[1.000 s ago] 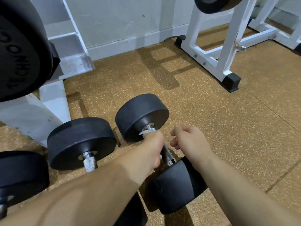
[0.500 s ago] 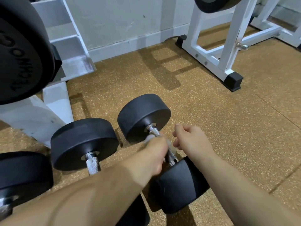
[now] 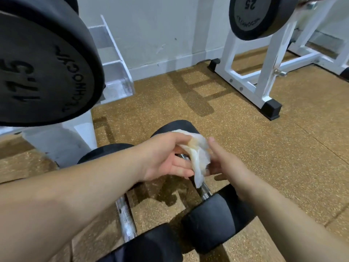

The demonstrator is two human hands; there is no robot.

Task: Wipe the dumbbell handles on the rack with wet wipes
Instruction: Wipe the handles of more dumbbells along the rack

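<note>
Both hands are up off the bar, sharing a crumpled white wet wipe (image 3: 198, 156). The left hand (image 3: 166, 157) pinches its top edge between thumb and fingers. The right hand (image 3: 226, 167) has fairly straight fingers behind it, can't tell if it's actually gripping. Right below them on the speckled brown rubber floor (image 3: 245, 138) lies the black round-headed dumbbell (image 3: 213, 222), its steel handle partly hidden by the wipe. A second black dumbbell (image 3: 125, 218) sits under the left forearm. A big black 17.5 weight (image 3: 43, 69) looms up-left, with a white steel rack frame (image 3: 264, 82) and a black 25 plate (image 3: 253, 16) off to the upper right.
</note>
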